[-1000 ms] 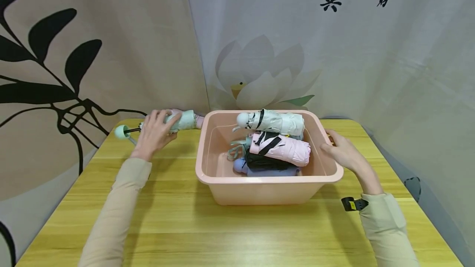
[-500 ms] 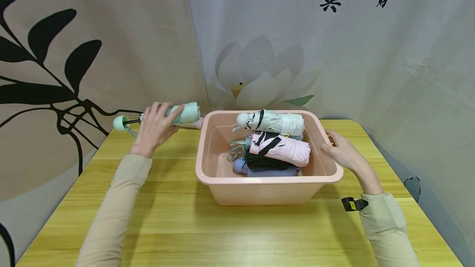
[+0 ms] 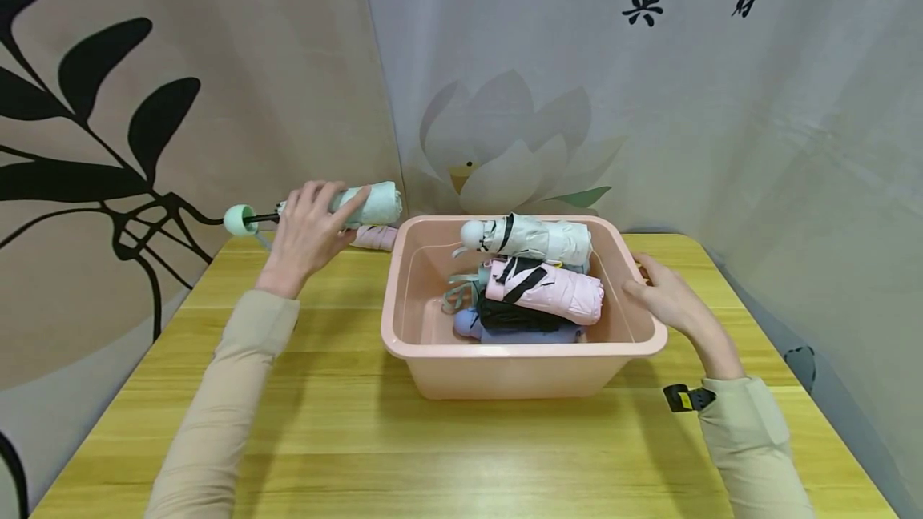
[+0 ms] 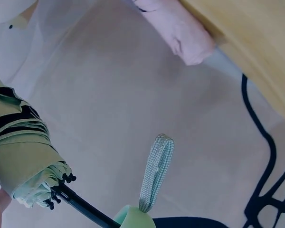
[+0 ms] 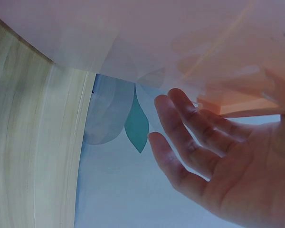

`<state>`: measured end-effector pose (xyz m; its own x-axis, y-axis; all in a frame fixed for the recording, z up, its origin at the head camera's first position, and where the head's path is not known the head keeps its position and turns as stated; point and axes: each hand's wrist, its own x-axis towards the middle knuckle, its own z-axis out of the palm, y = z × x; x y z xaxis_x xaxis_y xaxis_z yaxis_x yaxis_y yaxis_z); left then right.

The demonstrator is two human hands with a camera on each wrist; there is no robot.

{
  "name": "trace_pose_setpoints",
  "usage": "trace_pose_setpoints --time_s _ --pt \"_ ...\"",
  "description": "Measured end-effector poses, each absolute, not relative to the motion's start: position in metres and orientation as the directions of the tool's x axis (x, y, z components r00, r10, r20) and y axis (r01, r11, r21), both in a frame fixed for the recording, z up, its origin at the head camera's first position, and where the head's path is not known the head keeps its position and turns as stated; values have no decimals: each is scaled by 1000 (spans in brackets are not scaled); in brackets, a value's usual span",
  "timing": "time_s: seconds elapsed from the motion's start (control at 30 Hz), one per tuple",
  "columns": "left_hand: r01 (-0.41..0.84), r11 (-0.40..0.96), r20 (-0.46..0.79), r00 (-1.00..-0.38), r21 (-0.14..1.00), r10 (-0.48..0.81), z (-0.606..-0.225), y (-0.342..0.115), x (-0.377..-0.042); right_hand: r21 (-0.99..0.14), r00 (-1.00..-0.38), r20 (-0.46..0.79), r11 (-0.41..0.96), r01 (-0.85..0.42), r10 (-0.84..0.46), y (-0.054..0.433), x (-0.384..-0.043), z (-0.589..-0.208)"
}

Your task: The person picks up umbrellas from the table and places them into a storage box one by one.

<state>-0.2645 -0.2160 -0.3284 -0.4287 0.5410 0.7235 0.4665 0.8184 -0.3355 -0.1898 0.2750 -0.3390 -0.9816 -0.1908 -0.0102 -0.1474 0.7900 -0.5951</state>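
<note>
My left hand (image 3: 306, 227) grips a folded mint-green umbrella (image 3: 380, 205) around its canopy, raised over the table's far left. Its black shaft and pale green handle (image 3: 238, 220) point left; in the left wrist view the handle has a woven strap (image 4: 156, 171). Behind and below it lies a folded pink umbrella (image 3: 376, 238). My right hand (image 3: 671, 295) holds the right rim of a pink plastic tub (image 3: 505, 375), thumb over the edge and fingers (image 5: 171, 159) outside underneath. Inside the tub lie several folded umbrellas, among them a white one (image 3: 551, 240) and a pink one (image 3: 555, 295).
Also in the tub are a black folded umbrella (image 3: 515, 315) and a blue one (image 3: 530, 335), partly covered. The tub stands on a wooden table (image 3: 461, 455). A printed curtain (image 3: 505, 38) hangs right behind the table's far edge.
My left hand has lifted the mint-green umbrella up from beside the pink one, and slightly to the right. The right hand and the tub have stayed in place.
</note>
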Motion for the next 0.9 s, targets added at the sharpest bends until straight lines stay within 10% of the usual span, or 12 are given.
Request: trace_pose_setpoints --time_s 0.9 --pt "530 623 655 -158 -575 739 -281 -147 -239 -602 -981 -34 788 -132 -190 275 -190 -340"
